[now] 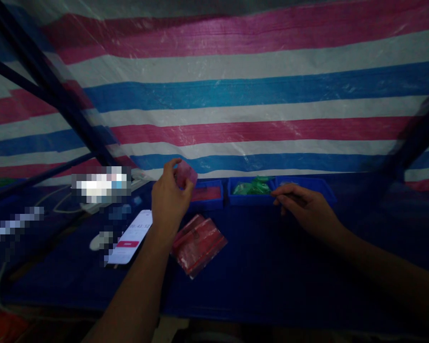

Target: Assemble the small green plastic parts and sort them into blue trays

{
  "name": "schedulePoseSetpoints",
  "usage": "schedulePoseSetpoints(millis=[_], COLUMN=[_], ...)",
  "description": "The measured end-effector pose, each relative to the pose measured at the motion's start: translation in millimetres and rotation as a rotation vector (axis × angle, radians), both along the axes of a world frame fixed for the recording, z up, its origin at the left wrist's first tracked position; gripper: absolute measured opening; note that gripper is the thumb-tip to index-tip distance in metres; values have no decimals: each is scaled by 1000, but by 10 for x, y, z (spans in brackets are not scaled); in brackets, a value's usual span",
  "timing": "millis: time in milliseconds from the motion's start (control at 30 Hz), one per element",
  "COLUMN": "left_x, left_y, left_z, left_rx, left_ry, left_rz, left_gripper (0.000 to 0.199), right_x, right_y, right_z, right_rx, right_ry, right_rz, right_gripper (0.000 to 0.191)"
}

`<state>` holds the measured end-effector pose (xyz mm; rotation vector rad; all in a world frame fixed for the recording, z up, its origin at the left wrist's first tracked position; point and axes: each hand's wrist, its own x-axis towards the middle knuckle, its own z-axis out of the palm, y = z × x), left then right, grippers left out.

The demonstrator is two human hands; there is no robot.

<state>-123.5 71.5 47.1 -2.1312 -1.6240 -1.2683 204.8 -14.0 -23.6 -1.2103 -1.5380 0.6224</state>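
My left hand is closed on a small pink translucent piece, perhaps plastic film, held up between thumb and fingers. Just behind it is a blue tray with flat red pieces inside. My right hand is closed in a pinch over the front edge of another blue tray; what its fingertips hold, if anything, is too dark to make out. To the left of those fingertips, green plastic packets lie in a middle blue tray. Red clear-plastic packets overlap on the table between my forearms.
A lit phone lies left of my left wrist, beside a round white object. Cables run along the left side. A striped plastic sheet hangs behind the dark blue table, with blue frame bars at the sides.
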Motion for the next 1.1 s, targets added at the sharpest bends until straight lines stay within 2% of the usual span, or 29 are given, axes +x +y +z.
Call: schedulePoseSetpoints(millis=[100, 200, 267, 433, 733, 933, 1100], left_x=[14, 62, 120, 258, 270, 253, 268], left_y=[-8, -16, -9, 24, -13, -56, -126], left_z=[-41, -129, -207, -329, -324, -372, -315], left_rx=[-20, -72, -128, -194, -235, -236, -238], left_ry=[92, 282, 349, 312, 337, 425, 462], left_rz=[-20, -27, -73, -199, -383, -310, -258], left_gripper=[58, 33, 25, 35, 42, 50, 53], right_x=[2, -8, -13, 6, -17, -25, -46], right_y=[3, -8, -14, 2, -1, -15, -24], right_z=[-9, 3, 12, -9, -1, 20, 9], right_rx=[0, -6, -14, -23, -21, -36, -53], right_ry=[-15, -15, -4, -9, -27, -27, -39], right_rz=[6, 31, 50, 45, 57, 58, 66], right_gripper=[21, 20, 19, 19, 20, 20, 19])
